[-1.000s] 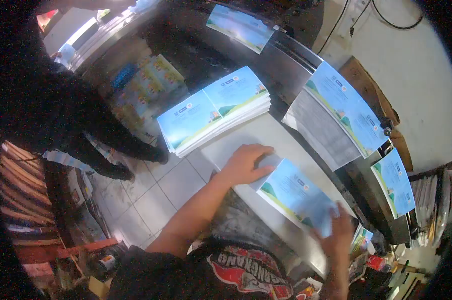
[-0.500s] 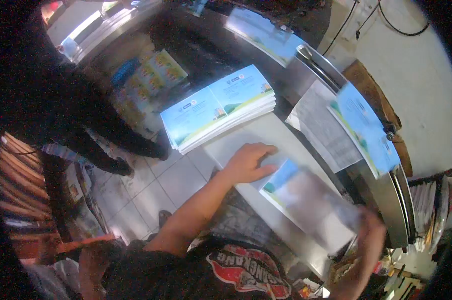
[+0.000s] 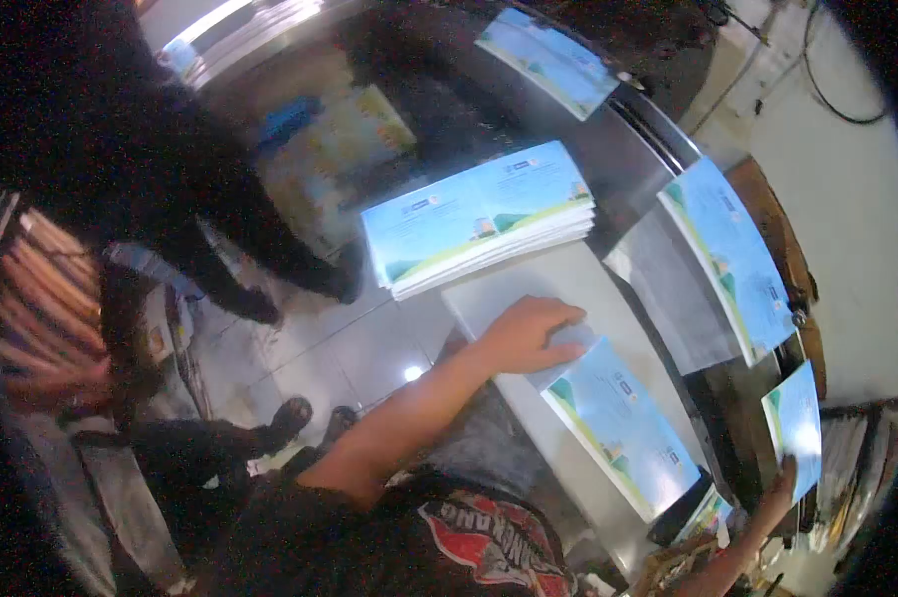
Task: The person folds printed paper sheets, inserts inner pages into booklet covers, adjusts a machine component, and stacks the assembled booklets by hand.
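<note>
the left hand [image 3: 529, 335] is spread by the blue sheet [image 3: 623, 426] on the table [image 3: 608, 303], maybe to keep it straight; the right hand [image 3: 775, 504] meets another sheet [image 3: 795, 423]; whether it pinches cannot be told

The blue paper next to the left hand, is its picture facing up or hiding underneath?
Facing up: the blue paper lies on the pale bench beside the left hand, its blue-and-green print showing.

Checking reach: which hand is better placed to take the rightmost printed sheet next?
Probably the right hand: it is at the lower end of the rightmost sheet. The left hand is farther off, beside the bench sheet.
</note>
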The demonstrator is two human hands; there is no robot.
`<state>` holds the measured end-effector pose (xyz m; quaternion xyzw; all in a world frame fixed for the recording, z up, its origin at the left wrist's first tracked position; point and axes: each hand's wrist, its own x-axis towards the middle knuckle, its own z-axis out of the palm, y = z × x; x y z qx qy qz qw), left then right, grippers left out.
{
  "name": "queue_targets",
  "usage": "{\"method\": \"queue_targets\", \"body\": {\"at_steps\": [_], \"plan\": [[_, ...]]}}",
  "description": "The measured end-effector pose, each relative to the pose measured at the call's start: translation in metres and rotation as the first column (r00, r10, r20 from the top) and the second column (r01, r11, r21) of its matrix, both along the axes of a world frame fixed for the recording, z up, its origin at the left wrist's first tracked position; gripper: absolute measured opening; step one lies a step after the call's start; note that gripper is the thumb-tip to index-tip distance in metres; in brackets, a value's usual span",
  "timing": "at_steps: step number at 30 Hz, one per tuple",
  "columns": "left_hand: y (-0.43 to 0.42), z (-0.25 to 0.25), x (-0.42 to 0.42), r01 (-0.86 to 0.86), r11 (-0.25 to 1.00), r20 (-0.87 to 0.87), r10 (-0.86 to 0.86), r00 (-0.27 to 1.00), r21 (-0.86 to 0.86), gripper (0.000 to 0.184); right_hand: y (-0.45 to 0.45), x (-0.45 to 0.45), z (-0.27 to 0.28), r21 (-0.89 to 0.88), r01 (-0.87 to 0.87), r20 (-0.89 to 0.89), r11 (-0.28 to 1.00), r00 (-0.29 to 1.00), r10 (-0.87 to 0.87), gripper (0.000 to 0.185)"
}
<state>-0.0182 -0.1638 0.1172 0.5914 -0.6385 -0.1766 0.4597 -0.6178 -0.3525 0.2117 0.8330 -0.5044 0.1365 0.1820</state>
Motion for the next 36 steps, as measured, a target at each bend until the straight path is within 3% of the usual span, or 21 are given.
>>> {"method": "queue_targets", "body": {"at_steps": [3, 5, 7, 9, 11, 15, 17, 18, 19, 20, 22, 23, 25, 26, 28, 29, 31, 32, 33, 35, 36], "plan": [[0.003, 0.002, 0.001, 0.018, 0.999, -0.012, -0.018, 1.000, 0.035, 0.049, 0.026, 0.026, -0.015, 0.157, 0.121, -0.019, 0.980, 0.993, -0.119, 0.037], [0.002, 0.003, 0.001, 0.025, 0.999, 0.012, -0.026, 1.000, 0.045, 0.049, 0.068, 0.109, -0.013, 0.362, -0.002, 0.329, 0.932, 0.936, -0.126, 0.042], [0.001, 0.002, -0.001, 0.013, 0.999, 0.026, -0.014, 1.000, 0.040, 0.049, 0.116, 0.186, -0.002, 0.512, 0.050, 0.171, 0.858, 0.972, -0.158, 0.053], [0.000, -0.001, 0.000, 0.001, 0.999, 0.040, -0.002, 0.999, 0.034, 0.049, 0.157, 0.242, 0.006, 0.433, -0.297, 0.091, 0.851, 0.954, 0.286, 0.066], [0.000, -0.004, -0.001, -0.017, 1.000, 0.064, 0.016, 0.998, 0.020, 0.049, 0.188, 0.276, 0.005, 0.441, -0.308, -0.041, 0.843, 0.931, 0.361, 0.066], [0.001, -0.001, -0.001, -0.016, 0.999, 0.051, 0.014, 0.999, 0.029, 0.048, 0.194, 0.277, 0.004, 0.511, -0.274, -0.104, 0.815, 0.921, 0.376, 0.064], [0.001, -0.001, -0.001, 0.006, 0.999, 0.046, -0.008, 0.999, 0.043, 0.047, 0.188, 0.266, 0.018, 0.722, -0.269, 0.054, 0.638, 0.940, 0.337, 0.058], [0.001, -0.001, 0.000, 0.009, 0.999, 0.045, -0.011, 0.999, 0.036, 0.047, 0.185, 0.264, 0.028, 0.697, -0.317, 0.116, 0.643, 0.935, 0.335, 0.044], [0.000, -0.001, 0.000, 0.017, 0.999, 0.024, -0.018, 1.000, 0.031, 0.047, 0.176, 0.257, 0.035, 0.733, -0.340, 0.269, 0.589, 0.940, 0.208, 0.039], [0.001, 0.000, 0.001, 0.024, 0.999, 0.003, -0.024, 1.000, 0.028, 0.046, 0.169, 0.257, 0.051, 0.760, -0.125, 0.178, 0.638, 0.984, -0.020, 0.034], [0.000, -0.001, 0.001, 0.020, 0.999, 0.012, -0.020, 1.000, 0.029, 0.046, 0.129, 0.207, 0.063, 0.644, -0.039, 0.153, 0.764, 0.985, -0.079, 0.029], [-0.001, -0.001, 0.001, 0.016, 1.000, 0.023, -0.017, 1.000, 0.027, 0.046, 0.117, 0.196, 0.083, 0.618, -0.023, 0.274, 0.786, 0.943, -0.187, 0.029], [0.001, 0.001, 0.000, 0.019, 0.999, 0.025, -0.020, 0.999, 0.038, 0.046, 0.072, 0.132, 0.101, 0.279, 0.053, 0.325, 0.959, 0.934, -0.146, 0.037], [0.000, 0.003, 0.001, 0.017, 0.999, 0.032, -0.019, 0.999, 0.050, 0.046, 0.025, 0.059, 0.099, 0.270, 0.034, 0.775, 0.962, 0.585, -0.238, 0.041], [0.000, 0.000, 0.001, 0.015, 0.999, 0.029, -0.016, 0.999, 0.045, 0.046, 0.027, 0.089, 0.136, -0.289, 0.146, 0.307, 0.946, 0.950, -0.052, 0.043], [0.000, -0.002, 0.000, 0.011, 0.999, 0.028, -0.012, 1.000, 0.040, 0.046, 0.016, 0.073, 0.132, -0.291, 0.148, 0.309, 0.945, 0.950, -0.054, 0.043], [0.000, -0.002, 0.000, 0.007, 0.999, 0.030, -0.008, 1.000, 0.042, 0.047, -0.034, 0.012, 0.109, -0.342, -0.128, 0.212, 0.931, 0.955, 0.209, 0.044], [0.000, -0.001, -0.001, 0.000, 0.999, 0.030, -0.001, 1.000, 0.046, 0.047, -0.054, -0.020, 0.081, -0.252, -0.111, 0.274, 0.961, 0.944, 0.181, 0.048], [-0.001, -0.001, 0.000, -0.002, 0.999, 0.030, 0.001, 1.000, 0.042, 0.047, -0.037, 0.000, 0.066, 0.003, 0.032, 0.481, 0.999, 0.876, -0.029, 0.046], [0.001, 0.000, -0.001, -0.012, 0.998, 0.039, 0.010, 0.999, 0.055, 0.048, -0.014, 0.019, 0.037, 0.282, 0.118, 0.607, 0.952, 0.746, -0.272, 0.045], [0.000, 0.001, 0.000, -0.014, 0.999, 0.040, 0.012, 0.999, 0.051, 0.048, -0.013, 0.001, 0.018, 0.081, 0.075, 0.322, 0.994, 0.942, -0.097, 0.043]]}}
